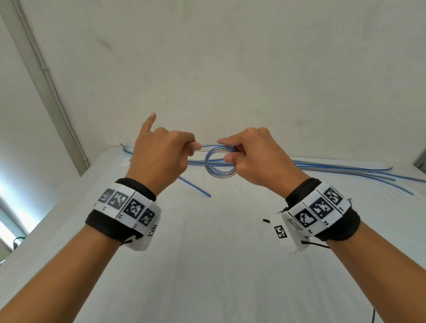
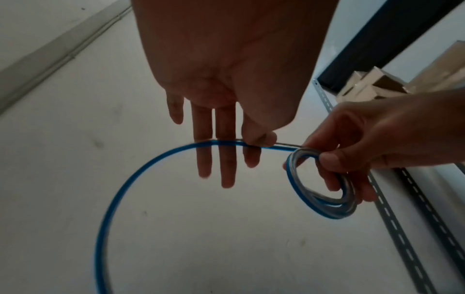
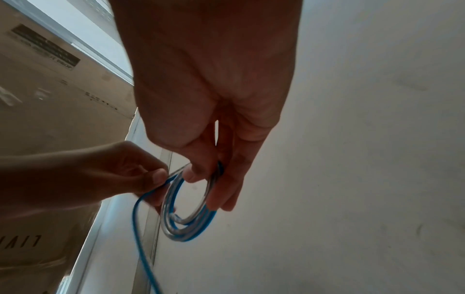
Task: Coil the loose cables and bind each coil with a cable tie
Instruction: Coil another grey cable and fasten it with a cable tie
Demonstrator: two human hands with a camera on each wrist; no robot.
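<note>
Right hand (image 1: pixel 253 158) gripping blue coil (image 1: pixel 219 164); left hand (image 1: pixel 159 155) pinching its loose cable (image 2: pixel 130 183); both lifted above table (image 1: pixel 215 263), spare cables (image 1: pixel 355 173) lying at far edge.

wrists: black bands (image 1: pixel 102 221) | white tag blocks (image 1: pixel 320 210) | bare forearms

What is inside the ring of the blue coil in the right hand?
The right hand's fingers pass through the blue coil, holding its windings together. The rest of the opening shows only white table. The coil's stretch under the fingers is covered. No cable tie shows.
</note>
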